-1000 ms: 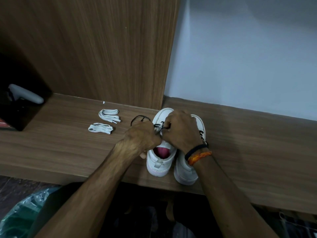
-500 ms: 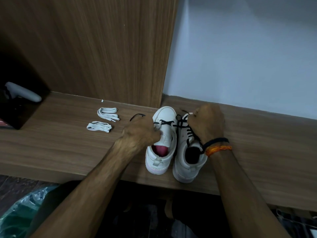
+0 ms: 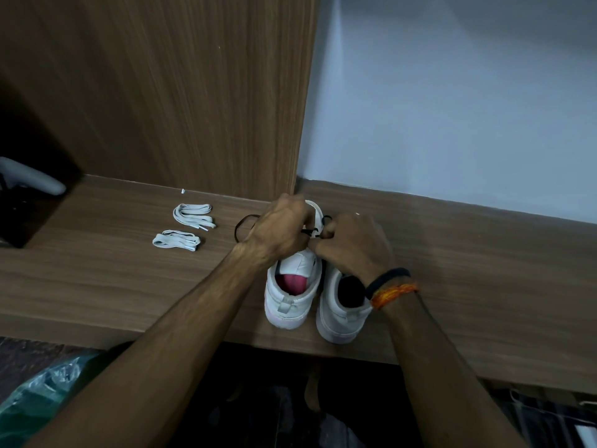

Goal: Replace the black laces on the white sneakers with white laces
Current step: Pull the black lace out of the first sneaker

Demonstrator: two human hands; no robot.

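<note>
Wooden shelf (image 3: 97, 286): both hands pinch black lace (image 3: 310, 232) over left sneaker (image 3: 292, 286).

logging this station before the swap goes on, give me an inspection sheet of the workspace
surface: wooden shelf, bare wood around the shoes
job's things: two white sneakers side by side, heels toward the camera; black lace partly pulled out, looping left; two bundled white laces lying apart to the left
clutter: small white scrap near the panel
hands: left hand and right hand both pinch the black lace over the left shoe
cables: nothing seen
surroundings: wood panel, pale wall, dark box at left
</note>
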